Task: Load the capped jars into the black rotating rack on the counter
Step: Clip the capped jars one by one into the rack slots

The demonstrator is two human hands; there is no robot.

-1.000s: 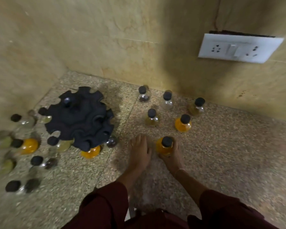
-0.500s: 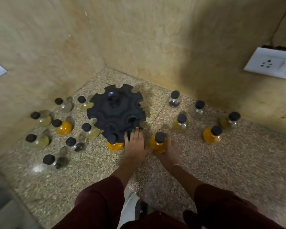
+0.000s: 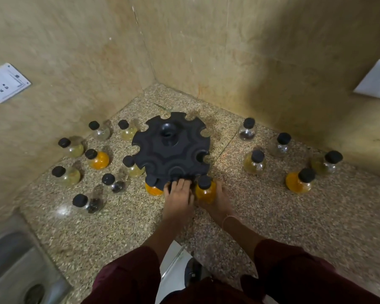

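Left hand [image 3: 178,194] flat on rack [image 3: 171,148] rim; right hand [image 3: 217,197] gripping orange jar [image 3: 205,190]; loose jars flank rack.

Worktop [image 3: 261,216]: speckled stone-like surface, grainy in pattern, with a dull sheen and one bright glare spot at left. Walls [image 3: 228,51]: beige, marbled, smooth tile with a faint gloss. Rack [image 3: 171,150]: black, matt, moulded plastic by appearance. Jars: clear, glossy glass, as on the orange-filled jar [image 3: 205,191]; caps [image 3: 204,181] black and matt. Sink [image 3: 15,266]: brushed grey metal. Socket plates [image 3: 6,83]: white, smooth plastic. Sleeves [image 3: 298,277]: maroon cloth, matt.
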